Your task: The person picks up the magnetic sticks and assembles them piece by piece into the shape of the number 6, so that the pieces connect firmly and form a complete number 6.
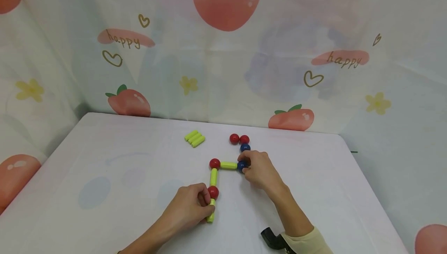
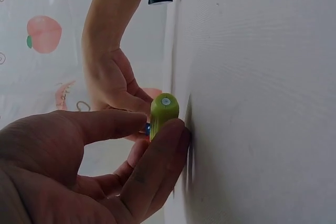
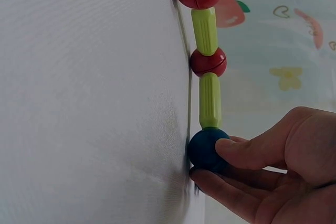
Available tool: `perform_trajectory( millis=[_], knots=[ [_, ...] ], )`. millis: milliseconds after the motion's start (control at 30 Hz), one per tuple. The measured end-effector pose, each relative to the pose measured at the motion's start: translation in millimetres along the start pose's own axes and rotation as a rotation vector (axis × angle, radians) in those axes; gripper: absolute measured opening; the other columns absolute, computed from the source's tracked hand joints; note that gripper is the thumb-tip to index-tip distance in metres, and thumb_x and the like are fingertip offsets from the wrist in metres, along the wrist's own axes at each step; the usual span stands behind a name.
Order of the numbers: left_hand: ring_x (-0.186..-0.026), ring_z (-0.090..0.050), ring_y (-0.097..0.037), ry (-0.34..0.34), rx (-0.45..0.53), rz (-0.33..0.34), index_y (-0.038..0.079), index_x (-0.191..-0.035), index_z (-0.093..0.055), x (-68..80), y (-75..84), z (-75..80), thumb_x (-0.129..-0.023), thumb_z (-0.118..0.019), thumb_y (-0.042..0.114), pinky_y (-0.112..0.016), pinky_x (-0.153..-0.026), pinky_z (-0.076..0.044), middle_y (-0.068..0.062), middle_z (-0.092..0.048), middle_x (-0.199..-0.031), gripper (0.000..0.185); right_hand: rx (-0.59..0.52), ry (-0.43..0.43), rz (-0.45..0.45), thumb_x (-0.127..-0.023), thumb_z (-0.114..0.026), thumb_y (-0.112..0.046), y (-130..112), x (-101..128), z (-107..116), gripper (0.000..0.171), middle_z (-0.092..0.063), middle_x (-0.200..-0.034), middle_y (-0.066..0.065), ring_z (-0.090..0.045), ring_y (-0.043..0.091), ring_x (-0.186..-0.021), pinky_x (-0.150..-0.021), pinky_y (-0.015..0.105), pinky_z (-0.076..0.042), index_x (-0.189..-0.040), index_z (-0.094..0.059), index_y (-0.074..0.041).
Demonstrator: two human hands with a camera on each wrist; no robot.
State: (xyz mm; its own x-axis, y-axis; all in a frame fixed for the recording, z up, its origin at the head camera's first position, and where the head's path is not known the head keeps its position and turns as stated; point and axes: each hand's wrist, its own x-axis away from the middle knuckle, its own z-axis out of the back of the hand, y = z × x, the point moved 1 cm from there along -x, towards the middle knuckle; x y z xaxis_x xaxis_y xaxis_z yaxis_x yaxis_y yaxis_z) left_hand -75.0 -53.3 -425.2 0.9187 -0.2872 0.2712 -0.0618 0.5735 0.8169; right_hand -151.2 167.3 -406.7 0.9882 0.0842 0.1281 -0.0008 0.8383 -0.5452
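**Both hands on the stick-and-ball chain**

While the chain lies mid-table in the head view, the left hand pinches the near stick. Left wrist: fingers clamp that stick's end. Right wrist: the right hand pinches the blue ball.

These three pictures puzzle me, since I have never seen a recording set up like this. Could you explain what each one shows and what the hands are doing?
No machine here: a person works with two bare hands on a white table. The wide picture comes from a camera on the head; the other two from cameras on each wrist, so the table appears tipped on its side. On the table lies a chain of green sticks and balls. The left hand pinches the nearest green stick beside a red ball. The right hand pinches the blue ball at the chain's other end. Farther back lie spare green sticks, two red balls and another blue ball.
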Motion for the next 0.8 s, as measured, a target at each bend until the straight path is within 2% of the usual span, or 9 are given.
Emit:
perform_trajectory(
  millis=[200, 367, 667, 800],
  knots=[
    [-0.060, -0.057, -0.013, 0.065, -0.082, -0.026, 0.015, -0.086, -0.064, -1.3, 1.1, 14.7, -0.086, -0.076, 0.010, -0.027, -0.056, -0.048, 0.003, -0.062, -0.072, 0.013, -0.010, -0.004, -0.004, -0.091, -0.072, 0.002, 0.0, -0.6, -0.7, 0.028, -0.072, -0.108, 0.011, -0.059, 0.028, -0.106, -0.087, 0.041, -0.061, -0.116, -0.074, -0.010],
    [-0.068, -0.056, -0.013, 0.130, -0.189, -0.058, 0.016, -0.087, -0.066, -12.6, 4.7, 30.0, -0.086, -0.077, 0.010, -0.028, -0.064, -0.048, 0.006, -0.063, -0.076, 0.013, -0.003, 0.000, -0.020, -0.091, -0.073, 0.002, 0.6, -0.2, 0.6, 0.028, -0.072, -0.108, 0.010, -0.059, 0.028, -0.107, -0.085, 0.040, -0.062, -0.116, -0.074, -0.011],
    [-0.086, -0.062, -0.018, 0.101, -0.241, -0.062, 0.017, -0.111, -0.072, -60.3, 24.9, 49.1, -0.090, -0.079, 0.014, -0.029, -0.067, -0.055, -0.003, -0.069, -0.100, 0.022, 0.000, 0.001, -0.023, -0.090, -0.074, 0.002, 0.9, -0.2, 2.8, 0.028, -0.071, -0.107, 0.010, -0.059, 0.027, -0.106, -0.088, 0.042, -0.062, -0.115, -0.074, -0.012],
    [-0.095, -0.064, -0.021, 0.055, -0.243, -0.070, 0.019, -0.117, -0.073, -80.6, 30.2, 52.0, -0.090, -0.081, 0.014, -0.031, -0.072, -0.057, -0.007, -0.069, -0.115, 0.028, -0.002, 0.003, -0.013, -0.090, -0.075, 0.002, 0.9, 0.0, 0.8, 0.027, -0.071, -0.106, 0.008, -0.059, 0.026, -0.103, -0.088, 0.041, -0.062, -0.113, -0.075, -0.012]
  ],
)
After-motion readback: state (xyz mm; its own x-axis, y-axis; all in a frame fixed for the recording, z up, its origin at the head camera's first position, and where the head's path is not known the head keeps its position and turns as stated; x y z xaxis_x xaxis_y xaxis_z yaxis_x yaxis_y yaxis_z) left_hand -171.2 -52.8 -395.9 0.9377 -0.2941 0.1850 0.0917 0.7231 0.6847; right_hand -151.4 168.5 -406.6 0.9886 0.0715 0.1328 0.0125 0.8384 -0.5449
